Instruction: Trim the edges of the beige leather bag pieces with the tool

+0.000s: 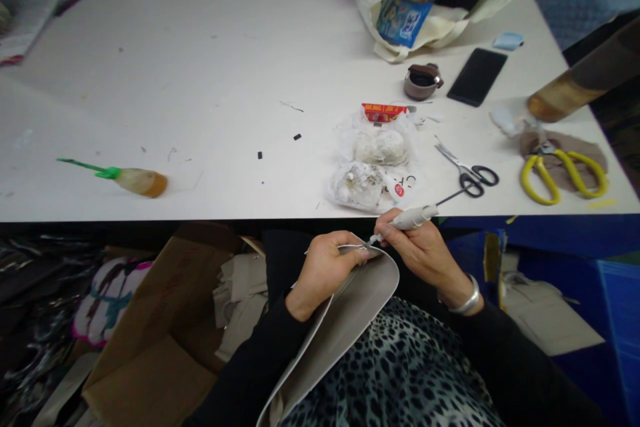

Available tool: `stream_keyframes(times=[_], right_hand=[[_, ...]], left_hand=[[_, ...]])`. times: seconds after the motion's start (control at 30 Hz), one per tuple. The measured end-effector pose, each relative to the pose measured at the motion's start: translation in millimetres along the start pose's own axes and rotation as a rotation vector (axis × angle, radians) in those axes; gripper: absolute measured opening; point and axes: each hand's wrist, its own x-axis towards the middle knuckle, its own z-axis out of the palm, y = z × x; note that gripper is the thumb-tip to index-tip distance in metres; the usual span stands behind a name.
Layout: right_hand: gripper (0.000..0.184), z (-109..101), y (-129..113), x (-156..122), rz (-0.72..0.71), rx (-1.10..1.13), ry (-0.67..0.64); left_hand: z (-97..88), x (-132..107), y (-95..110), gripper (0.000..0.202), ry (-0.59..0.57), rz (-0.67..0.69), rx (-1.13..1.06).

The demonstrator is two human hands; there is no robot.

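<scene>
Near the table's front edge, my left hand point(330, 263) pinches the upper edge of a grey-beige, leather-like folded piece point(357, 313), which hangs down over my lap. My right hand point(420, 247) is closed around a white-handled tool point(415, 217). Its narrow tip meets the edge of the piece beside my left thumb. A thin dark rod or cord runs from the handle's other end toward the black-handled scissors point(470, 173). Just beyond my hands lie crumpled clear plastic bags with whitish contents point(363, 183).
Yellow-handled pliers point(565, 170) and a brownish bottle point(570, 90) are at right, near a phone point(477, 77) and a brown round container point(423, 81). A cloth bag point(400, 40) stands behind. A green-tipped glue bottle point(135, 180) lies left. Below are a cardboard box point(150, 307) and a blue bin point(615, 320).
</scene>
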Motion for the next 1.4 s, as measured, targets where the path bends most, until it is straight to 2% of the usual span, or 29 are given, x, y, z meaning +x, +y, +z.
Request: stream_keyframes(times=[0.23,0.33,0.43,0.57,0.7,0.8,0.9,1.07,1.27,1.4], right_hand=[[0.027,3,-10,12,-0.139,-0.157,-0.051],[0.029,5,-9,12,-0.12,-0.164,-0.063],[0.027,9,-2,3,-0.051,-0.032,-0.029],[0.023,20,9,-17,0.063,0.172,0.13],[0.019,28,12,-18,0.078,0.302,0.366],[0.017,25,12,-6,0.027,0.254,0.516],[0.015,20,17,7,-0.047,0.119,0.597],[0.015,19,28,16,-0.083,0.051,0.563],[0.015,22,33,20,-0.088,0.007,0.537],[0.011,22,29,19,-0.216,-0.193,0.53]], left_hand=[[5.8,0,0,0.008,-0.031,0.037,-0.06],[6.9,0,-1,0.008,-0.031,0.051,-0.06],[4.5,1,-1,0.007,-0.012,0.045,-0.077],[-1.4,1,-1,0.006,0.042,0.016,-0.106],[-6.9,3,-3,0.011,0.096,-0.007,-0.153],[-11.5,4,-7,0.017,0.121,-0.049,-0.196],[-17.0,4,-12,0.021,0.12,-0.11,-0.233],[-25.5,3,-21,0.021,0.141,-0.137,-0.21],[-29.6,0,-21,0.021,0.145,-0.13,-0.248],[-30.7,1,-22,0.021,0.139,-0.114,-0.344]])
